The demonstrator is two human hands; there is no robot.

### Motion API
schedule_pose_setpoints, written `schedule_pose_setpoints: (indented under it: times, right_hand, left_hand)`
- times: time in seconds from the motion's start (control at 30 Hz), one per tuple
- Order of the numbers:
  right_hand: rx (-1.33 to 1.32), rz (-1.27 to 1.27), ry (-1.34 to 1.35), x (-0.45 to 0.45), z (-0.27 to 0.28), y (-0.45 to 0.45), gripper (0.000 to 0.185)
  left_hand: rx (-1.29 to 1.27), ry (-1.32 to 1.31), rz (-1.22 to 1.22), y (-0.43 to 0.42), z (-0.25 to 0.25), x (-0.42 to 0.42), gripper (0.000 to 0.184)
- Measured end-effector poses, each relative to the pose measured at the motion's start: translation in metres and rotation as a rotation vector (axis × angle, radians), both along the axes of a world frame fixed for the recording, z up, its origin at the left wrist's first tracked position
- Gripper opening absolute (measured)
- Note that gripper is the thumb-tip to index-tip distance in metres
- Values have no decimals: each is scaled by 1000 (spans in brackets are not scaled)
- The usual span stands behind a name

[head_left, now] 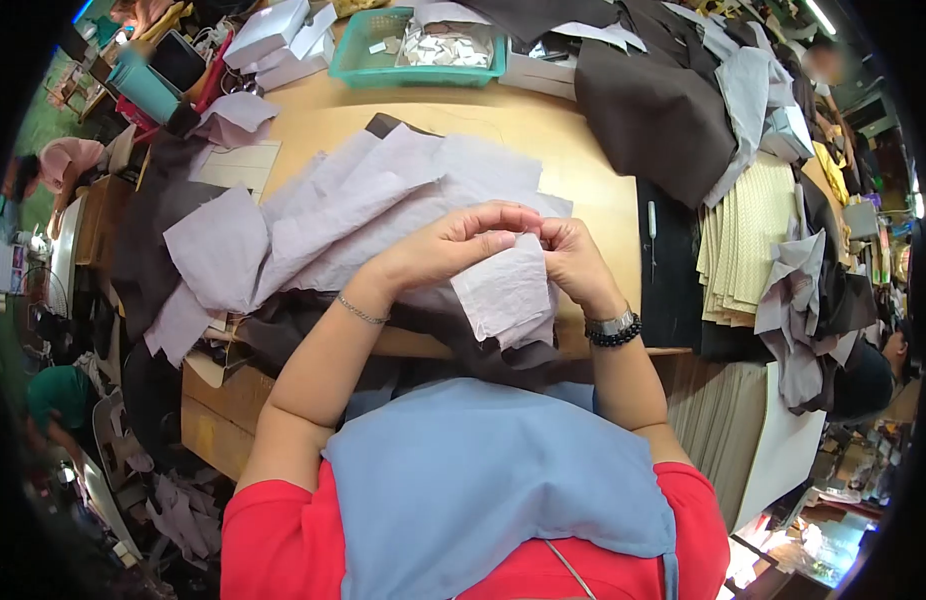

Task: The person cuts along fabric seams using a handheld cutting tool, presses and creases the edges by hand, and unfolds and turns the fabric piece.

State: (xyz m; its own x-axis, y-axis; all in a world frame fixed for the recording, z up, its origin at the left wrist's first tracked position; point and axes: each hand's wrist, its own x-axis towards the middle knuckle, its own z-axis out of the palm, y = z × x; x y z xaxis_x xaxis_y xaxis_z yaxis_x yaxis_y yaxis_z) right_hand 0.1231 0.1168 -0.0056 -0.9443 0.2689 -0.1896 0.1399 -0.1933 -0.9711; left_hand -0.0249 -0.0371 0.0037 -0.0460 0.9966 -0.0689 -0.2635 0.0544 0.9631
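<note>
Both my hands meet over the middle of the wooden table, fingertips close together at the top edge of a small pale lilac fabric piece (pixel 505 290). My left hand (pixel 473 238) has its fingers curled over the upper left of that piece, and my right hand (pixel 575 260) pinches its upper right corner. The piece hangs down toward my blue apron (pixel 493 460). Beneath and left of my hands lies a loose heap of lilac fabric (pixel 353 205), with dark cloth under its near side. Whatever is between the fingertips is too small to make out.
A teal basket (pixel 348 62) of small white pieces stands at the back. Dark fabric (pixel 653 110) lies back right. A white-handled tool (pixel 652 220) rests near stacked cream sheets (pixel 748 240). Other people (pixel 63 165) are at the far left and right.
</note>
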Motion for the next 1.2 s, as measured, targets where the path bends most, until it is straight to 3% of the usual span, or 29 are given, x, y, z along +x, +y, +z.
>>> schedule_pose_setpoints:
  times: [0.13, 0.23, 0.33, 0.43, 0.57, 0.77, 0.87, 1.1, 1.2]
  right_hand:
    - [56, 53, -62, 5, -12, 2, 20]
    - [63, 128, -30, 7, -12, 4, 18]
    - [107, 81, -96, 8, -5, 1, 16]
    - [396, -302, 303, 0, 6, -21, 21]
    - [569, -210, 494, 4, 3, -10, 27]
    - [450, -228, 536, 4, -7, -10, 24]
    - [177, -281, 430, 10, -10, -12, 27]
    - [393, -344, 317, 14, 10, -6, 40]
    - [564, -318, 248, 17, 22, -5, 43]
  left_hand:
    - [18, 364, -72, -3, 9, 2, 24]
    - [108, 459, -77, -3, 3, 6, 19]
    - [85, 380, 77, -4, -9, 11, 16]
    - [113, 254, 240, -4, -19, 14, 14]
    - [149, 64, 351, 0, -51, 14, 14]
    - [141, -21, 433, -1, -53, 31, 14]
    - [107, -1, 502, -1, -37, 41, 12]
    - [219, 100, 640, -1, -43, 44, 6]
    - [273, -13, 687, 1, -48, 45, 7]
